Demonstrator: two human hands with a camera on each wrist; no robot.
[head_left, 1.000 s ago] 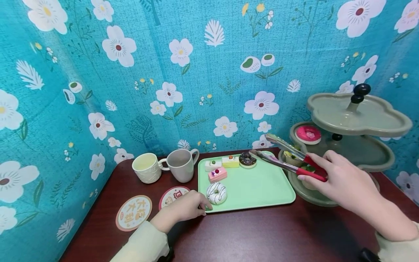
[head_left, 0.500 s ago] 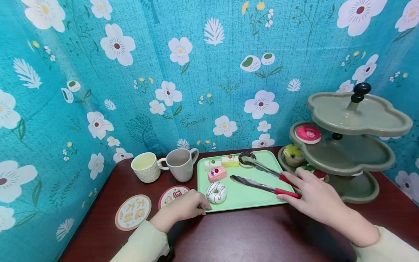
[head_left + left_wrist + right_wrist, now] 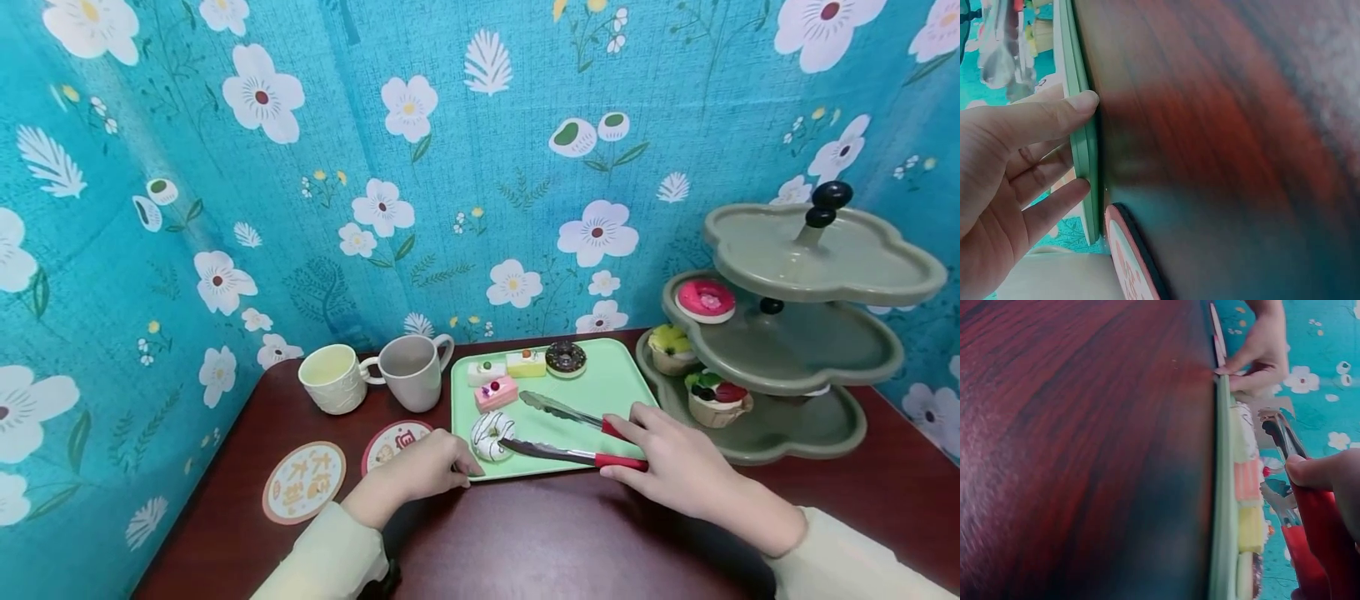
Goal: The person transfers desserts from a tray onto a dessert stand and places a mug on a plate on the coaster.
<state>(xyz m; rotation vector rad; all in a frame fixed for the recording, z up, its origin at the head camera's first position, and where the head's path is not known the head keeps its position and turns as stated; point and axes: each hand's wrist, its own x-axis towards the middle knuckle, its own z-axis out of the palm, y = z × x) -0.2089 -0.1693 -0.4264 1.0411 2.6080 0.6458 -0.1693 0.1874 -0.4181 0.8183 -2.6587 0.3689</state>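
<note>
My right hand (image 3: 678,462) grips a pair of metal tongs (image 3: 558,454) with red handles, their arms spread apart over the light green tray (image 3: 592,458). One tong tip overlaps the right edge of the white striped donut (image 3: 491,436); whether they touch, I cannot tell. The other tip hangs near a pink cake slice (image 3: 497,394). My left hand (image 3: 423,471) holds the tray's near left corner, thumb and fingers at the rim (image 3: 1085,150). A chocolate donut (image 3: 566,358), a yellow cake slice (image 3: 527,363) and a white cake slice (image 3: 486,373) line the tray's back.
A three-tier stand (image 3: 825,250) rises at right, bearing a pink donut (image 3: 706,300) and several cupcakes (image 3: 716,402). Left of the tray are a grey mug (image 3: 411,375), a cream mug (image 3: 332,381) and two round coasters (image 3: 303,483). A floral cloth (image 3: 450,167) hangs behind the table.
My right hand has moved left and nearer with the tongs, from beside the stand and chocolate donut to the white donut. My left hand has stayed at the tray corner.
</note>
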